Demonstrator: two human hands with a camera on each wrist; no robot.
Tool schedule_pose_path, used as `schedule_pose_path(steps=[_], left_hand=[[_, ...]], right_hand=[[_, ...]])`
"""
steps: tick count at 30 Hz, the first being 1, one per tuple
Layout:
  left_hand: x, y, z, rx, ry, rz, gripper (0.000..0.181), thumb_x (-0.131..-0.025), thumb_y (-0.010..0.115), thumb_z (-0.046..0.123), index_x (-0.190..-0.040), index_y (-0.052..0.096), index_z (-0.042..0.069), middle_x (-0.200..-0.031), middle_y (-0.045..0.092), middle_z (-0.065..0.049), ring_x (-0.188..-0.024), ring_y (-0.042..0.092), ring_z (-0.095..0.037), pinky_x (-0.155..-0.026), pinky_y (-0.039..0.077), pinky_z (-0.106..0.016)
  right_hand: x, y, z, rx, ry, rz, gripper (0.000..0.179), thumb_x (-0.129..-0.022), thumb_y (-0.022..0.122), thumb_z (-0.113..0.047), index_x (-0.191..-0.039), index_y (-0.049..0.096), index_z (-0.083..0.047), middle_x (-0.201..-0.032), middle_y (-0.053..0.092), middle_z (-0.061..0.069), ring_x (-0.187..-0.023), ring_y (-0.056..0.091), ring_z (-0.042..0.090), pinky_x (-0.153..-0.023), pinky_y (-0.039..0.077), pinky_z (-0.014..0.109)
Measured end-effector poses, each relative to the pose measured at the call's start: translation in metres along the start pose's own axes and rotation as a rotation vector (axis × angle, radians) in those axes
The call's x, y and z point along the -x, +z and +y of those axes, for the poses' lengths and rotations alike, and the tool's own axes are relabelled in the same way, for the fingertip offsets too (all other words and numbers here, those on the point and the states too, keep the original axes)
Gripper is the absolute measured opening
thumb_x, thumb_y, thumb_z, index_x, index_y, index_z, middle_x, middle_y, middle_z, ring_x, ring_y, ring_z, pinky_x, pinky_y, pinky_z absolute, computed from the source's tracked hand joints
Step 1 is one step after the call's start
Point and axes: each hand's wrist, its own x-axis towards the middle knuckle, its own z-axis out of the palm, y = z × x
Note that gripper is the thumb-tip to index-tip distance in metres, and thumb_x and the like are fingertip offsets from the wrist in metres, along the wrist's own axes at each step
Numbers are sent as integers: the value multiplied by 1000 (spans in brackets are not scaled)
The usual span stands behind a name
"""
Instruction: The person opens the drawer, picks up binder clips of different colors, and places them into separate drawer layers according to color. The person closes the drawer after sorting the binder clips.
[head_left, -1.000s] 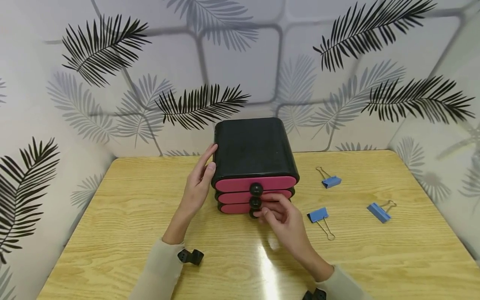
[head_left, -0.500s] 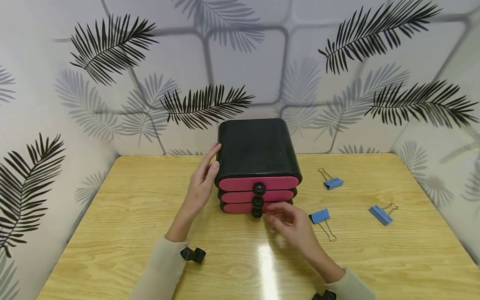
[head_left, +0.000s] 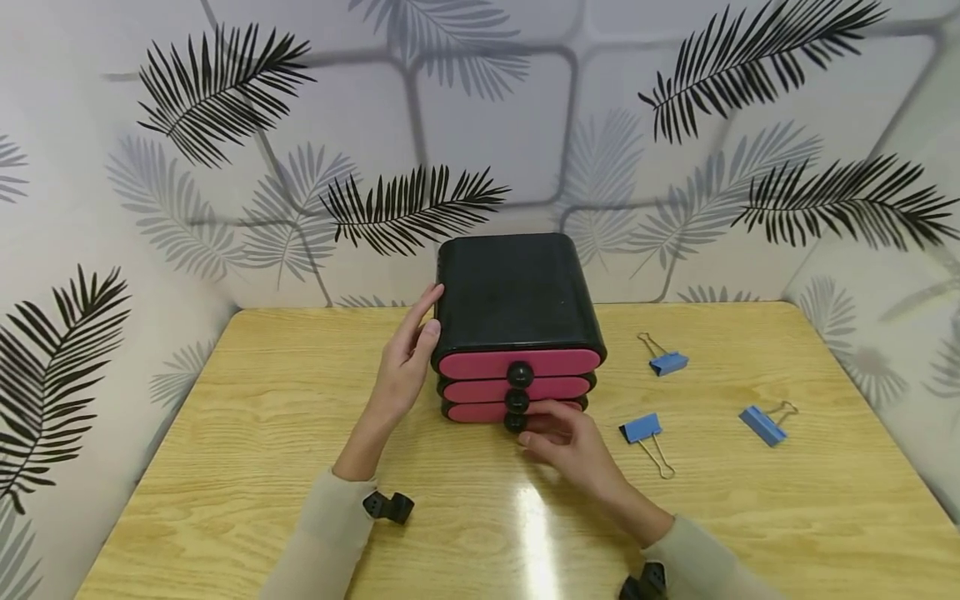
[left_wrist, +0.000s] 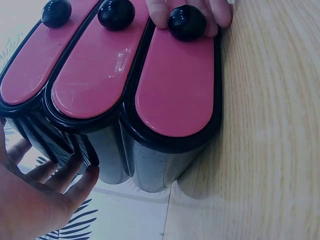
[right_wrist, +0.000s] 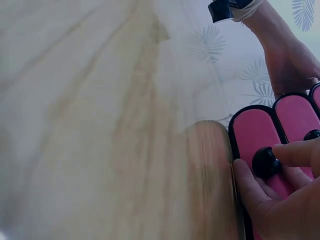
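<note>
A small black chest of drawers (head_left: 513,292) with three pink drawer fronts stands on the table, each front bearing a round black knob. All three drawers sit flush in the body. Along its left side my left hand (head_left: 401,371) rests with extended fingers, which the left wrist view shows spread against the side wall (left_wrist: 107,150). At the lowest drawer (left_wrist: 175,90), my right hand (head_left: 573,450) has its thumb and fingers around the bottom knob (right_wrist: 266,162), the index finger above and the thumb below. Part of that drawer front is hidden behind the right hand.
Several blue binder clips lie to the right of the chest: one near the back (head_left: 667,363), one close to the right hand (head_left: 642,428), one farther right (head_left: 763,426). The wooden table (head_left: 285,400) meets a leaf-patterned wall behind the chest.
My right hand has moved down from the middle and lower knobs, briefly beside the bottom knob, and now holds that bottom knob. The left hand stays at the chest's left side.
</note>
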Motion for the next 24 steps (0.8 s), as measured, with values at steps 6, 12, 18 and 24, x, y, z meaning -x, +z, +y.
schedule_pose_path(steps=[6,12,18,24], left_hand=[[0,1,1,-2,-12,1,49,-109,42,6,-157,38,1,-166,29,-17,-147,38,-29,-109,39,-39],[1,1,3,-5,-21,4,49,-109,43,6,-157,39,1,-166,30,-15,-142,44,-32,-102,42,-37],[2,0,3,-15,-32,6,49,-109,44,7,-157,39,2,-166,30,-13,-114,56,-34,-77,40,-27],[1,0,3,-18,-16,3,49,-109,43,6,-157,39,1,-166,30,-15,-135,50,-32,-91,40,-26]], right_hand=[[-4,7,3,-48,42,127,29,-92,72,5,-120,68,10,-114,70,28,-99,74,30,-80,61,40],[-3,14,3,-122,76,194,26,-92,70,8,-118,68,12,-111,71,29,-93,75,33,-77,62,42],[8,16,0,-70,93,190,27,-90,73,6,-117,72,9,-113,72,24,-94,74,15,-81,61,34],[21,16,-2,-20,94,157,26,-90,76,1,-116,75,4,-112,74,21,-98,73,13,-81,59,26]])
